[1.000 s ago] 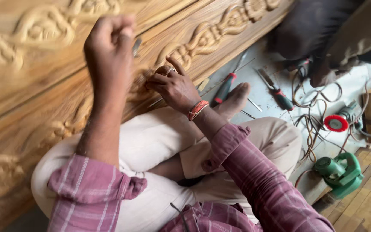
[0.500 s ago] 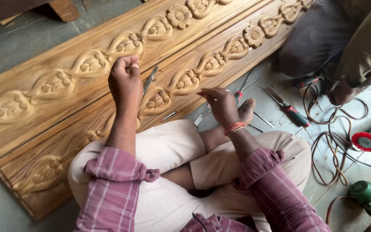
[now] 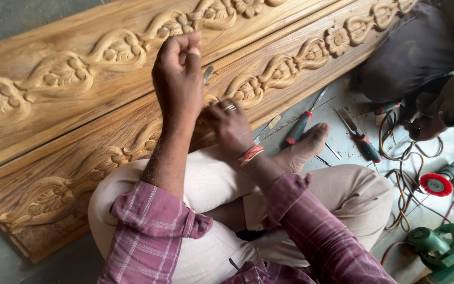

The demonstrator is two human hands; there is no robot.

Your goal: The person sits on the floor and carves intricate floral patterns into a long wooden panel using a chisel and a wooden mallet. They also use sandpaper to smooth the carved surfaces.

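I sit cross-legged against a long carved wooden panel (image 3: 300, 58) that lies on the floor, with a second carved panel (image 3: 53, 79) behind it. My left hand (image 3: 177, 68) is raised in a fist above the near panel. It grips a metal chisel (image 3: 208, 74), whose blade sticks out below the fist. My right hand (image 3: 229, 123), with a ring and an orange wristband, rests with bent fingers on the near panel's carving, just under the left hand. What its fingertips hold is hidden.
Red-handled chisels (image 3: 298, 129) (image 3: 361, 139) lie on the floor by my bare foot (image 3: 306, 147). Tangled cables (image 3: 400, 158), a tool with a red disc (image 3: 436, 184) and a green power tool (image 3: 442, 250) sit at the right. Another person (image 3: 416, 52) crouches at the top right.
My right hand has dropped from mid-air onto the near panel's carving. My left fist stays raised with the chisel. The view has shifted, showing more of the panels.
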